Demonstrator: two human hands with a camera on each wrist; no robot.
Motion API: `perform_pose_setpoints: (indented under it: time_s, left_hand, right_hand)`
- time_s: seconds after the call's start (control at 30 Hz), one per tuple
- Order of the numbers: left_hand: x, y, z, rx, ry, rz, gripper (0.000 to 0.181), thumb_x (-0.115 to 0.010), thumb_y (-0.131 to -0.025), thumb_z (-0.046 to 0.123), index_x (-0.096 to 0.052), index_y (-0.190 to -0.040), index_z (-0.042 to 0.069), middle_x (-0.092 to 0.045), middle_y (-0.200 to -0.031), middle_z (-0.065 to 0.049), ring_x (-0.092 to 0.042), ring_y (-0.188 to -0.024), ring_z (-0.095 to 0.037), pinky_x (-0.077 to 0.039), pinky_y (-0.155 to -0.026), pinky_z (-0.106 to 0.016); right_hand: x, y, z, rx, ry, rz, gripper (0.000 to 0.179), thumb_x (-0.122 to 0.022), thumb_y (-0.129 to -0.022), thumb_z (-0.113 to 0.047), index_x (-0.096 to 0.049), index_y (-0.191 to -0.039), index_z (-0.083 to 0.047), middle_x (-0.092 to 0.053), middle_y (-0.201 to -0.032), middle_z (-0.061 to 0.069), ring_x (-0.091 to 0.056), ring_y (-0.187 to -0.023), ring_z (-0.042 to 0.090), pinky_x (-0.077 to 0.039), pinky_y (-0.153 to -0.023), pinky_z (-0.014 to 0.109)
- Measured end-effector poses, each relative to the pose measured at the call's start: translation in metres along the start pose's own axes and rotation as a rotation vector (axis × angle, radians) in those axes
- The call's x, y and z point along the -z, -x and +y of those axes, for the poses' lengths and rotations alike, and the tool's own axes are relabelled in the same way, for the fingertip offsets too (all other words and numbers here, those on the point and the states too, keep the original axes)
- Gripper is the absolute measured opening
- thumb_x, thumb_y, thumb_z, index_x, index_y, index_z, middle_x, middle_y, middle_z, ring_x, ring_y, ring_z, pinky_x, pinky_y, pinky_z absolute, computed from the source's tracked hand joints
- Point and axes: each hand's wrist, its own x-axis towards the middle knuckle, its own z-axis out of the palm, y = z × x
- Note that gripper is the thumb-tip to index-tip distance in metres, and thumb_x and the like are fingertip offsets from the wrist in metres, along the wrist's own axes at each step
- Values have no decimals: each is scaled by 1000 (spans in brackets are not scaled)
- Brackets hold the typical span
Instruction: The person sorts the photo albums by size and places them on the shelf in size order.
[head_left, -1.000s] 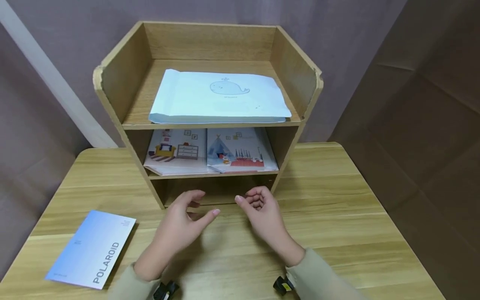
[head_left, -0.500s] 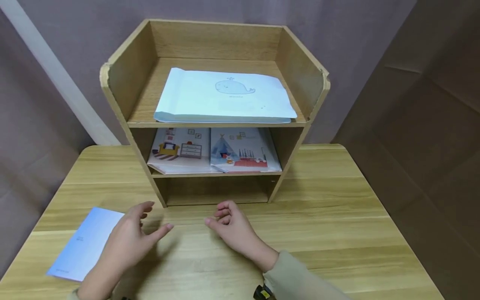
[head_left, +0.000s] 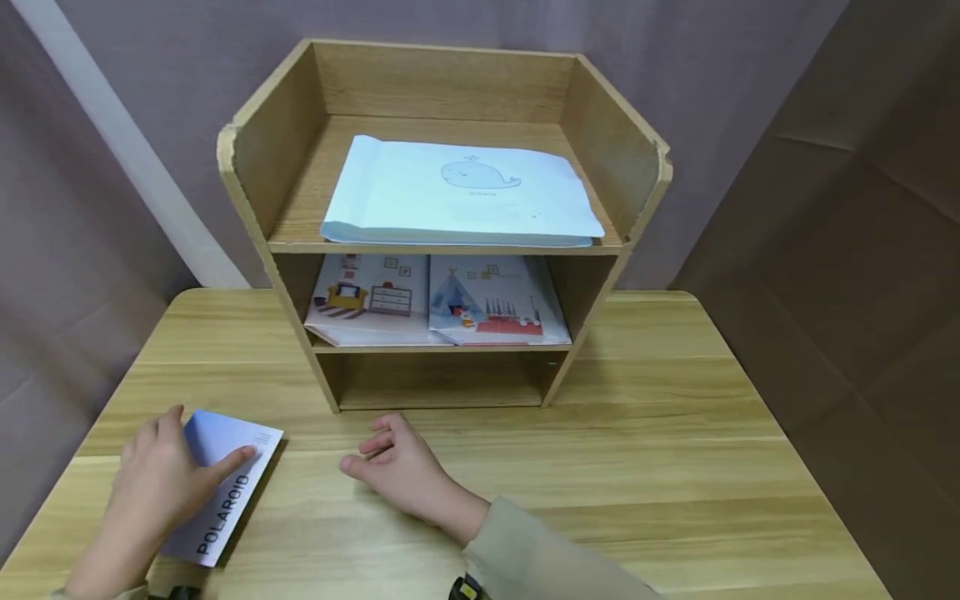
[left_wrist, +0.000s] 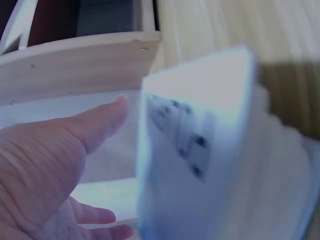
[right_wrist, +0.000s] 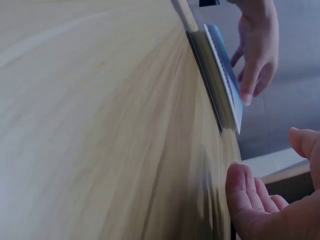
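Note:
A blue-to-white booklet (head_left: 225, 500) marked POLAROID lies on the table at the left. Over its left part reaches my left hand (head_left: 153, 471), thumb spread across the cover and fingers by its far left side. In the left wrist view the booklet (left_wrist: 195, 150) is blurred, and a gap shows between it and the thumb. Whether any fingertip touches it I cannot tell. My right hand (head_left: 401, 467) hovers in front of the shelf's bottom compartment, fingers loosely bent, holding nothing. The right wrist view shows these relaxed fingers (right_wrist: 250, 195) near the table.
A wooden shelf unit (head_left: 450, 248) stands at the table's back. A white pack with a whale drawing (head_left: 465, 196) lies on its top level. Illustrated booklets (head_left: 495, 304) lie side by side on the middle level. Curtain-like cloth (head_left: 450, 21) hangs behind.
My left hand has moved left from in front of the shelf to over the booklet. My right hand has also shifted left. The view has turned slightly left.

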Motion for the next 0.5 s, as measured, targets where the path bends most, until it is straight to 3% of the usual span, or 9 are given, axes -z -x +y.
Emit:
perform_pose_setpoints:
  time_s: [0.27, 0.5]
  left_hand:
    - [-11, -3, -12, 34, -14, -62, 113, -75, -71, 64, -33, -122, -27, -43, -104, -48, -46, -90, -60, -42, -68, -65]
    - [-12, -1, -4, 12, -16, -85, 107, -74, -70, 67, -43, -109, -27, -49, -90, -42, -52, -76, -49, -46, -59, -58]
  right_hand:
    - [-16, -5, -5, 2, -2, -20, 62, -78, -82, -32, -47, -130, -7, -62, -99, -1, -60, -84, 10, -52, -73, 27]
    - [-29, -5, -7, -114, -92, -14, 58, -80, -81, -24, -49, -127, -8, -62, -94, -2, -63, -76, 15, -55, -70, 29]
